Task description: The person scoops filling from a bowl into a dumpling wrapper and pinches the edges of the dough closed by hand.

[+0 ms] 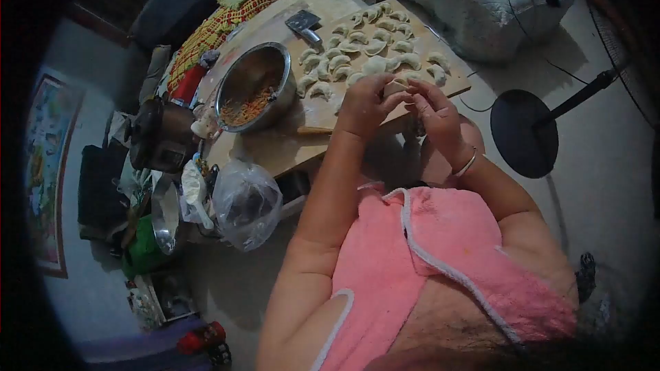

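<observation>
Both hands meet at the near edge of a wooden board (426,41). Between their fingertips is a pale dumpling (397,87), partly covered by the fingers. My left hand (364,106) is closed on its left side, thumb and fingers pressed together. My right hand (438,118), with a bangle on the wrist, pinches the right side. Just beyond the hands, many folded dumplings (358,38) lie in loose rows on the board. To the left, a metal bowl (287,72) holds orange-brown filling (249,106). A rolling pin (315,130) lies by my left forearm, partly hidden by it.
A cleaver (303,24) rests behind the bowl. A clear plastic bag (246,203) hangs at the table's left front, beside a dark pot (161,135). On the right, a round black stand base (524,132) sits on the floor near a quilt-covered seat (474,7).
</observation>
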A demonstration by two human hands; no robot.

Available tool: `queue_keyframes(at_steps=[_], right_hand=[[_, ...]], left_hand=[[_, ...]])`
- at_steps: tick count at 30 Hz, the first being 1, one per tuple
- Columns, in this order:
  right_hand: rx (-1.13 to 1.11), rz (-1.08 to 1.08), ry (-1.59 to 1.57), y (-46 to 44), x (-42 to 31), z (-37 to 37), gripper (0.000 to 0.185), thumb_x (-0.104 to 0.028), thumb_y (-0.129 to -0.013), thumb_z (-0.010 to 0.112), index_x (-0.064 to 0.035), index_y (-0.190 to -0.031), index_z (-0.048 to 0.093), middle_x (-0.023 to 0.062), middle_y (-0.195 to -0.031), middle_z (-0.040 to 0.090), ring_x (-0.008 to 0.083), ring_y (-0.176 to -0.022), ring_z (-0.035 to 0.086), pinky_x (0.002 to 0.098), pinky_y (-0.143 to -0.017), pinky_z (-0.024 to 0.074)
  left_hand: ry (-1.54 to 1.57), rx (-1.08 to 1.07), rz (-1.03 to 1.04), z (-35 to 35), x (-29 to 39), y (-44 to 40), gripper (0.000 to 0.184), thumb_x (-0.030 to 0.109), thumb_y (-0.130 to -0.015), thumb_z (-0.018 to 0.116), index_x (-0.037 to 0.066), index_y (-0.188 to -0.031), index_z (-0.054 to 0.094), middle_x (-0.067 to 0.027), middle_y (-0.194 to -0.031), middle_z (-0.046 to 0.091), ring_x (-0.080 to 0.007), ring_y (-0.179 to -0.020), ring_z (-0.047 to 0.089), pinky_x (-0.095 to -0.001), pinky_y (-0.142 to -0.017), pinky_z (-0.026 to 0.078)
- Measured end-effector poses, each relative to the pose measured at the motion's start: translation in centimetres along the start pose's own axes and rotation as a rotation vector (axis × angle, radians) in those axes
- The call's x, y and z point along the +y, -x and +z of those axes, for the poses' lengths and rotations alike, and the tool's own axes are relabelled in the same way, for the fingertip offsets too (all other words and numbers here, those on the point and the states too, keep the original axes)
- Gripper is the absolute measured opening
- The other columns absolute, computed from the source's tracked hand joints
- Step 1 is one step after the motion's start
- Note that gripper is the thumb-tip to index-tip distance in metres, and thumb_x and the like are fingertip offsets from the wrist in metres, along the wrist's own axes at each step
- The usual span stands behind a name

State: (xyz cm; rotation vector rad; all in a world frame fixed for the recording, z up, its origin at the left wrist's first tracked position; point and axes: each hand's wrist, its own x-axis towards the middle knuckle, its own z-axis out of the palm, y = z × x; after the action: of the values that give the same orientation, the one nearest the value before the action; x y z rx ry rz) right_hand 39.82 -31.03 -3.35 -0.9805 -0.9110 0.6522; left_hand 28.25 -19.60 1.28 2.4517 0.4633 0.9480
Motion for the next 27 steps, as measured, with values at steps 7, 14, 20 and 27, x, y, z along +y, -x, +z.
queue_keyframes(at_steps=[7,14,20,27], right_hand=[[-0.010,-0.168,0.217,-0.1,0.1,0.2,0.026,-0.003,-0.087,0.055,-0.0016,-0.113,0.055,0.0070,-0.101,0.059,0.0126,-0.087,0.058,0.0245,-0.076,0.0477],[-0.086,-0.079,0.189,-0.4,-0.7,-0.1,0.027,-0.001,-0.086,0.055,-0.0020,-0.113,0.054,0.0064,-0.100,0.059,0.0120,-0.089,0.058,0.0239,-0.077,0.0475],[-0.104,-0.009,0.054,-0.6,-0.8,-0.5,0.024,0.001,-0.087,0.053,-0.0005,-0.111,0.053,0.0061,-0.101,0.059,0.0111,-0.092,0.057,0.0232,-0.081,0.0468],[-0.038,0.051,0.032,-1.0,-0.4,-0.7,0.021,0.002,-0.086,0.053,-0.0003,-0.107,0.054,0.0050,-0.098,0.059,0.0106,-0.092,0.057,0.0236,-0.081,0.0472]], left_hand=[[0.100,0.002,-0.063,0.4,-0.5,0.2,0.037,0.029,-0.071,0.074,0.002,-0.094,0.062,-0.0155,-0.079,0.062,-0.0306,-0.068,0.060,-0.0354,-0.062,0.049],[0.016,-0.014,-0.014,0.3,-0.3,0.0,0.036,0.028,-0.071,0.074,0.003,-0.094,0.062,-0.0153,-0.079,0.062,-0.0296,-0.068,0.061,-0.0357,-0.063,0.049],[0.034,0.005,0.011,0.7,-0.8,0.0,0.038,0.030,-0.072,0.073,0.003,-0.097,0.062,-0.0151,-0.078,0.062,-0.0298,-0.068,0.060,-0.0363,-0.063,0.048],[0.022,-0.035,-0.038,0.3,-0.3,0.1,0.040,0.030,-0.073,0.073,0.002,-0.098,0.062,-0.0156,-0.078,0.062,-0.0288,-0.067,0.060,-0.0356,-0.062,0.048]])
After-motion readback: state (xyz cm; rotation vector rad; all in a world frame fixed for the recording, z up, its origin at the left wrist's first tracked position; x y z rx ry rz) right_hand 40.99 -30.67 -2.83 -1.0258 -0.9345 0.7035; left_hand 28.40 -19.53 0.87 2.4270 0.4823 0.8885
